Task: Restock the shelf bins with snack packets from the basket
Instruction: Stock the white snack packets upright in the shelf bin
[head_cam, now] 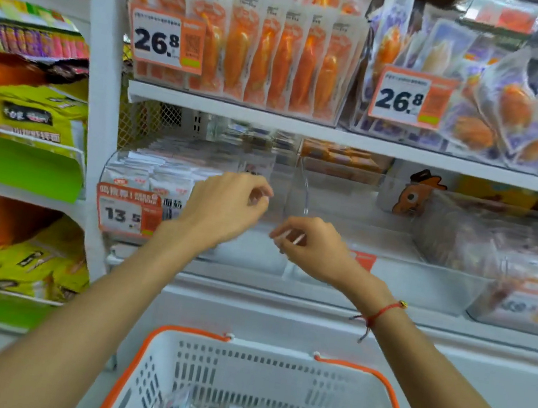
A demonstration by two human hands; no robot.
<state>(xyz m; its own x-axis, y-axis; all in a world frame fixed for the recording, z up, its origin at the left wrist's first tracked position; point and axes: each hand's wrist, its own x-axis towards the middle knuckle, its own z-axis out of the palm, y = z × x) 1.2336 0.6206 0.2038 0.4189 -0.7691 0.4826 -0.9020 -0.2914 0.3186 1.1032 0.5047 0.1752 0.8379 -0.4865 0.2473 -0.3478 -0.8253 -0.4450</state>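
2 bare forearms, no sleeves in view. Left hand (226, 204): nothing worn. Right hand (316, 248): red string bracelet (380, 314) at wrist, small yellow bead, loose knotted tail.

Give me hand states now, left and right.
Left hand: fingers curled at the clear bin, holding nothing visible.
Right hand: fingers curled, seemingly pinching the bin's front edge; not certain.

Two upper price tags (166, 39) (412, 97) read 26.8; the lower tag (127, 215) reads 13.5.
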